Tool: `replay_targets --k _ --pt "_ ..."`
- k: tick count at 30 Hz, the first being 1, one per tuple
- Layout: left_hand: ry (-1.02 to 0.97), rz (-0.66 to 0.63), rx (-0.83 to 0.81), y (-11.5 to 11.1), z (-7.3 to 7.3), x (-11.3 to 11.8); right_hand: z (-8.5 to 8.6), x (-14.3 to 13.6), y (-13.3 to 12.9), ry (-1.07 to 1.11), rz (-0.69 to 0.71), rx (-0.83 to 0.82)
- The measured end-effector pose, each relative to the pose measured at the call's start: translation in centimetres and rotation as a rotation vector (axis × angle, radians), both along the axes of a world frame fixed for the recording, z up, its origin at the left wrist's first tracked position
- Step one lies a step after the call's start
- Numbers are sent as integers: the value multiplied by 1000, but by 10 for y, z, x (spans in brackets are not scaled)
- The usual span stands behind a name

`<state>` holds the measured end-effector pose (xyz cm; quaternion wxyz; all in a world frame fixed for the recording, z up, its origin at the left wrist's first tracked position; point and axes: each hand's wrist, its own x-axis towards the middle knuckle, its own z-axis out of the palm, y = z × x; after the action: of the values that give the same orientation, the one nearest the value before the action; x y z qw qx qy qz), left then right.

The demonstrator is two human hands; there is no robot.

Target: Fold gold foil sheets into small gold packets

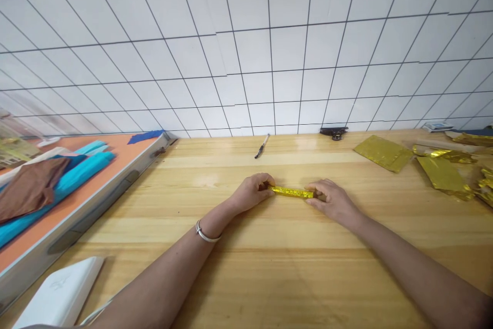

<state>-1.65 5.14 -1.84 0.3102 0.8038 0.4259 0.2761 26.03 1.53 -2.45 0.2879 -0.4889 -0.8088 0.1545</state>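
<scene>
A narrow strip of shiny gold foil paper [291,192], seemingly folded or rolled, lies crosswise near the middle of the wooden table. Its left end is pinched between the thumb and fingers of my left hand [254,192]. At the other end, the fingers and thumb of my right hand [332,199] close around the strip's tip. The middle of the strip shows between the two hands, while both ends are partly covered by fingers. A silver bangle [207,232] sits on my left wrist.
Beyond my hands lie a pen [262,146] and a black clip-like object [334,132] by the tiled wall [250,52]. Gold foil sheets [383,153] spread at the right. On the left are an orange-topped surface [115,145] with folded cloths [34,185] and a white box-shaped device [61,293].
</scene>
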Motion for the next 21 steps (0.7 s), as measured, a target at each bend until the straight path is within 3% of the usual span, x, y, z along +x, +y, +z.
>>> replay_targets --k 6,21 --pt "23 -6 34 -1 -3 1 4 -2 -2 -13 22 31" --pt "165 -78 246 -10 7 10 3 -2 -4 -121 60 147"
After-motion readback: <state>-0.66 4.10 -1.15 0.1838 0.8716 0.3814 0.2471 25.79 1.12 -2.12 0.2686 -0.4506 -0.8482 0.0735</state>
